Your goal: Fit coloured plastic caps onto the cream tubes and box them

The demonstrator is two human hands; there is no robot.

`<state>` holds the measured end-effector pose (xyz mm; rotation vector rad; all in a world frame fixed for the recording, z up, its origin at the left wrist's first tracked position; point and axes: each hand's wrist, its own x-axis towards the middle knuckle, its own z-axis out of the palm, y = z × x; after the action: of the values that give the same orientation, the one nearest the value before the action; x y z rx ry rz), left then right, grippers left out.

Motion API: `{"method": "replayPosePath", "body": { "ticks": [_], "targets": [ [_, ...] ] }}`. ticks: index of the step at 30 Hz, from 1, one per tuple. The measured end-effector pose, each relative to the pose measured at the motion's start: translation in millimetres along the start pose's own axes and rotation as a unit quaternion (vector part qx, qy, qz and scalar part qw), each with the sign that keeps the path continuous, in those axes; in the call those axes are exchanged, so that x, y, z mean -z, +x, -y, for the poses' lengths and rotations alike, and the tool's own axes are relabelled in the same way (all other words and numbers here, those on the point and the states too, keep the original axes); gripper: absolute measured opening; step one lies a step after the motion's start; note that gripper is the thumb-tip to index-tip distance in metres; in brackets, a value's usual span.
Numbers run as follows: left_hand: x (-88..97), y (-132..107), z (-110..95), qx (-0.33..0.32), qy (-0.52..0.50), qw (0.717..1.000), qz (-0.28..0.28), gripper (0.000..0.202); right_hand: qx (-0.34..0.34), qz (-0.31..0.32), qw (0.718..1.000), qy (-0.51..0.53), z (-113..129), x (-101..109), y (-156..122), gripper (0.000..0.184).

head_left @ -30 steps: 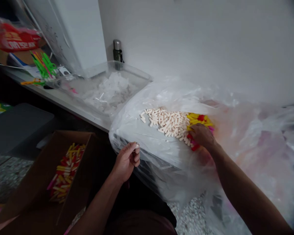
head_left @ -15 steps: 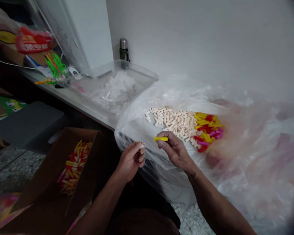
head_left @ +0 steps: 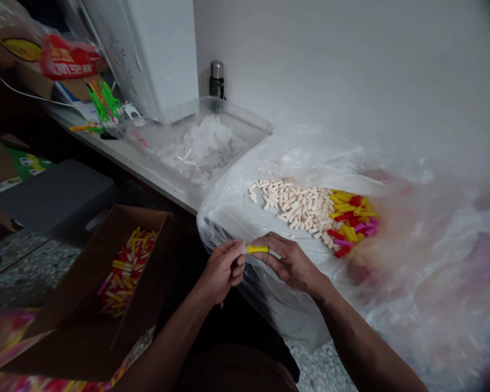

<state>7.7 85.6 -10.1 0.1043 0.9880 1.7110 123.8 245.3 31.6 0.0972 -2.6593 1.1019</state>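
Between the fingers of my right hand is a small yellow plastic tube, lying level. My left hand pinches a small whitish piece, mostly covered by the fingertips. The tube's left end meets this piece; whether one is inside the other I cannot tell. Beyond my hands, a pile of short cream-coloured sticks lies on a clear plastic bag. Against its right side is a heap of yellow, red and pink tubes.
A clear plastic tray of translucent white pieces stands on the table. Behind it is a dark green thermos. At lower left, a cardboard box holds many coloured tubes. Green scissors-like items lie at the back left.
My right hand has moved left and down, bringing the yellow tube to the whitish piece in my left hand. The whole view has shifted slightly.
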Motion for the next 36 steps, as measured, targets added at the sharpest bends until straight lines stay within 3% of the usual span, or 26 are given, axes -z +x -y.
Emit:
{"method": "replayPosePath", "body": {
  "ticks": [4, 8, 13, 16, 22, 26, 30, 32, 36],
  "targets": [
    [0.8, 1, 5, -0.062, 0.042, 0.997, -0.007, 0.041, -0.027, 0.010, 0.999, -0.030, -5, -3, -2, 0.027],
    [3.4, 3, 10, -0.144, 0.133, 0.980, 0.012, 0.033, -0.080, 0.011, 0.995, -0.059, -8, -8, -3, 0.041],
    [11.4, 4, 16, -0.201, 0.242, 0.949, 0.008, 0.030, -0.147, 0.034, 0.989, 0.003, -7, -13, -5, 0.050],
    [11.9, 4, 18, -0.210, 0.252, 0.945, -0.005, 0.030, -0.150, 0.027, 0.988, 0.006, -8, -12, -8, 0.048],
    [4.7, 3, 18, -0.150, 0.167, 0.974, -0.007, 0.033, -0.070, 0.019, 0.995, -0.073, -12, -11, -13, 0.039],
    [4.7, -4, 15, -0.189, 0.227, 0.955, -0.033, 0.027, -0.151, 0.006, 0.988, 0.043, -12, -21, -16, 0.048],
    [8.1, -9, 13, -0.247, 0.329, 0.910, -0.045, 0.021, -0.247, 0.024, 0.944, 0.216, -9, -27, -14, 0.060],
    [9.5, -7, 15, -0.241, 0.325, 0.913, -0.045, 0.022, -0.235, 0.015, 0.954, 0.186, -8, -26, -12, 0.058],
    [11.1, -1, 21, -0.193, 0.216, 0.956, -0.037, 0.028, -0.115, -0.025, 0.993, -0.017, -9, -22, -9, 0.047]
  ]
}}
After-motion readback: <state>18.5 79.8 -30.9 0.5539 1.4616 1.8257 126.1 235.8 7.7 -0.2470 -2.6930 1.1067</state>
